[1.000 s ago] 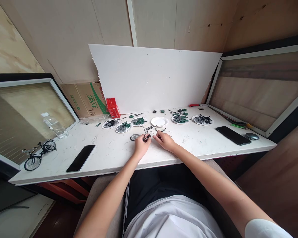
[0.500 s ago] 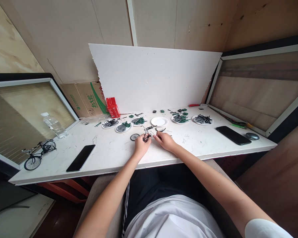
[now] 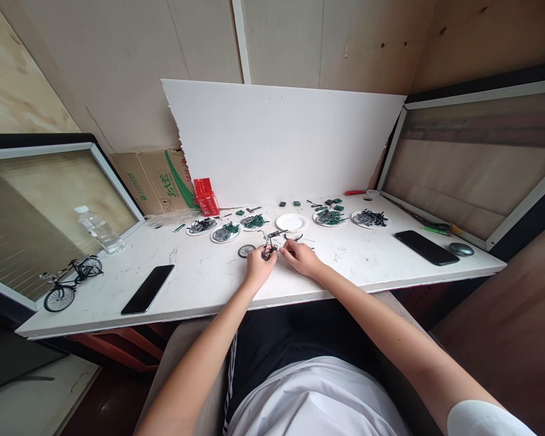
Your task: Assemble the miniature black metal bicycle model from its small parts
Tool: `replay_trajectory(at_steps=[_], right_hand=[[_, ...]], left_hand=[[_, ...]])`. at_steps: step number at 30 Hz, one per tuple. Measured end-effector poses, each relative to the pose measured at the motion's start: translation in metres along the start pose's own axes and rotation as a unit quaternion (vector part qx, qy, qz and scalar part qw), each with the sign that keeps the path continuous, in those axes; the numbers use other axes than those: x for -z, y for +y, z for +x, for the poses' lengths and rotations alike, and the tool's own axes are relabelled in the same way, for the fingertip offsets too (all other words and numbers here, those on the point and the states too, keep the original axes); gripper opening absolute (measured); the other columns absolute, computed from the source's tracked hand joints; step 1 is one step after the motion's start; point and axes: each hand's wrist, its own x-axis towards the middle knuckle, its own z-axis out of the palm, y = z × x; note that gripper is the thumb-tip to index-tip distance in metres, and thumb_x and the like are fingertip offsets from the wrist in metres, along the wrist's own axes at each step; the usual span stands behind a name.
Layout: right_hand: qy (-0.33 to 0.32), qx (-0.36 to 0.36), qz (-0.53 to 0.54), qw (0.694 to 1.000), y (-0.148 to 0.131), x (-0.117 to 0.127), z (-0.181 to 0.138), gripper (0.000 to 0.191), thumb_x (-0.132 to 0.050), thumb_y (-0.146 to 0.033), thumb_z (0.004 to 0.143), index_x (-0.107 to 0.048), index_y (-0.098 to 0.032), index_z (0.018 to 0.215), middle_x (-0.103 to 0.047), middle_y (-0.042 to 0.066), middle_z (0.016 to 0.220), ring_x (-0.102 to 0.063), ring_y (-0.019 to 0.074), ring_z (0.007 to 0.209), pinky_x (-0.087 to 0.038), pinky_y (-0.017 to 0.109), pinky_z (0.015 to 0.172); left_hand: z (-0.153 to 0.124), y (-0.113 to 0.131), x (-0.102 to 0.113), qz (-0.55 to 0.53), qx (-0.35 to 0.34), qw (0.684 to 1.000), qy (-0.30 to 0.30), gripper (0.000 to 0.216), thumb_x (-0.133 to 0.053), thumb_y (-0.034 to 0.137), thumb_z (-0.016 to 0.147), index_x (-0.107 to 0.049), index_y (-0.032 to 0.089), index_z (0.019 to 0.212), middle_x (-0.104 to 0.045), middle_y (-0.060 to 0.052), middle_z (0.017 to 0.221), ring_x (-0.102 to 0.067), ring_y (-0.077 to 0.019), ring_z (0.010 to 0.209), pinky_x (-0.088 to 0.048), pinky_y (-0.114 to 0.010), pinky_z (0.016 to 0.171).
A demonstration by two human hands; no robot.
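My left hand (image 3: 260, 266) is closed around a small dark model bicycle frame (image 3: 269, 251), low over the front middle of the table. Thumb and fingertips pinch its lower part and hide some of it. Just to the right, my right hand (image 3: 303, 259) has its fingers drawn together in a pinch, close by the frame. Whatever lies between those fingertips is too small to make out. A loose spoked wheel (image 3: 246, 250) is beside my left hand. Beyond my right hand lies a thin, dark curved part (image 3: 294, 238).
Paper plates of dark and green parts (image 3: 226, 232) stand behind, around a bare white plate (image 3: 292, 223). A complete model bicycle (image 3: 75, 280), a bottle (image 3: 99, 229) and a phone (image 3: 148, 289) are at left. Another phone (image 3: 427, 248) and a mouse (image 3: 461, 249) are at right.
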Motion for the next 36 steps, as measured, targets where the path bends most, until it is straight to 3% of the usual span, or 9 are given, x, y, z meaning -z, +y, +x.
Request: replay_trajectory(at_steps=[8,36], right_hand=[[0.0,0.005,0.014,1.0,0.003,-0.0009,0.0006,0.024,-0.047,-0.043,0.102,-0.047,-0.023,0.088,-0.065,0.002,0.08,-0.056,0.017,0.065,-0.035,0.027,0.06],[-0.01,0.004,0.028,1.0,0.0016,0.0009,0.0004,0.03,-0.047,-0.045,0.1,-0.043,-0.023,0.08,-0.058,-0.001,0.069,-0.049,0.0158,0.06,-0.032,0.027,0.058]], left_hand=[[-0.0002,0.0013,0.0003,-0.007,0.007,1.0,-0.013,0.016,-0.068,0.025,0.082,-0.074,0.017,0.094,-0.078,-0.01,0.091,-0.075,-0.0221,0.082,-0.058,-0.033,0.081],[-0.0011,0.0027,0.001,0.014,0.002,1.0,-0.024,0.013,-0.066,0.025,0.083,-0.073,0.017,0.09,-0.078,-0.01,0.09,-0.074,-0.0227,0.083,-0.057,-0.034,0.081]])
